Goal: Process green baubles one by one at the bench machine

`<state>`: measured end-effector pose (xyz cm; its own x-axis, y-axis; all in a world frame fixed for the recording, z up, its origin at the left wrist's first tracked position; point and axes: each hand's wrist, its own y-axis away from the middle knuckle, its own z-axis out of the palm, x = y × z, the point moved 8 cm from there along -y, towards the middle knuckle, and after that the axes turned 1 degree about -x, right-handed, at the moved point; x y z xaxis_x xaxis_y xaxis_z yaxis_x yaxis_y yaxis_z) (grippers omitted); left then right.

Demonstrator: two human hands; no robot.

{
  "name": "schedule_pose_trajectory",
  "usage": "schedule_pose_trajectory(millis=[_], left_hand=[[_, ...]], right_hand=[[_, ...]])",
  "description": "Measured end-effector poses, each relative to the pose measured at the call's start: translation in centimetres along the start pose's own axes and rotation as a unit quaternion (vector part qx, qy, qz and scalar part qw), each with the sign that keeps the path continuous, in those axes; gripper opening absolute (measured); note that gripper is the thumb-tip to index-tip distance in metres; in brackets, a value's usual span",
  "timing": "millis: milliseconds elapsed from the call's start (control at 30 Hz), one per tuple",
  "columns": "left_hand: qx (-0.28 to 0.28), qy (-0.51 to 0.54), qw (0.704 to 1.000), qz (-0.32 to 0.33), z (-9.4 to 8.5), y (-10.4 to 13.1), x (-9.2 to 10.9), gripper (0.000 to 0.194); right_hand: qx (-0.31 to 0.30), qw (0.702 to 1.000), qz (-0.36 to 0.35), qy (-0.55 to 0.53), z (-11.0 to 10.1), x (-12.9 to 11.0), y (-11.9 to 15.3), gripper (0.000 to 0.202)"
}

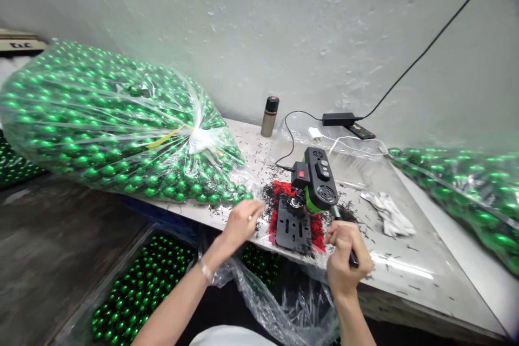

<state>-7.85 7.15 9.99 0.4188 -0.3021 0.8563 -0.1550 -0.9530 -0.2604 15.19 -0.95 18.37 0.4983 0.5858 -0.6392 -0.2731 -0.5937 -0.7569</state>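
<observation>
My right hand (347, 257) is wrapped round the black lever handle (354, 259) of a small black bench machine (320, 178) with green trim, a red switch and a slotted base plate (292, 231). To the left of that plate, my left hand (243, 221) has its fingers pinched together over a heap of small black pieces (269, 194). Whatever the pinch holds, if anything, is too small to make out. Under the machine lies a red mat (317, 232), partly covered by the black pieces.
A tied clear bag of shiny green balls (121, 124) fills the table's left side. Another bag of green balls (466, 194) lies at right. White gloves (389, 213), a spray can (270, 117) and a power adapter (338, 119) with cables are behind. Below sits an open bag of green balls (141, 286).
</observation>
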Motion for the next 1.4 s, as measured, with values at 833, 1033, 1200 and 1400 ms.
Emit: schedule_pose_trajectory(millis=[833,1033,1200,1400], left_hand=[[-0.246,-0.368,0.896,0.038,1.2,-7.3,-5.2,0.068],[-0.186,-0.277,0.938,0.088,2.0,-6.9,-5.6,0.044],[-0.156,-0.125,0.980,-0.022,0.7,-8.2,-6.3,0.038],[-0.070,0.332,0.910,-0.240,-1.7,-8.6,-7.4,0.033]], right_hand=[[0.007,1.000,0.006,0.008,0.1,0.7,1.0,0.029],[0.004,1.000,-0.026,0.016,0.2,0.3,1.1,0.030],[-0.002,0.999,-0.036,0.025,0.2,0.0,1.1,0.029],[-0.009,0.999,-0.032,0.028,0.1,0.3,1.2,0.028]])
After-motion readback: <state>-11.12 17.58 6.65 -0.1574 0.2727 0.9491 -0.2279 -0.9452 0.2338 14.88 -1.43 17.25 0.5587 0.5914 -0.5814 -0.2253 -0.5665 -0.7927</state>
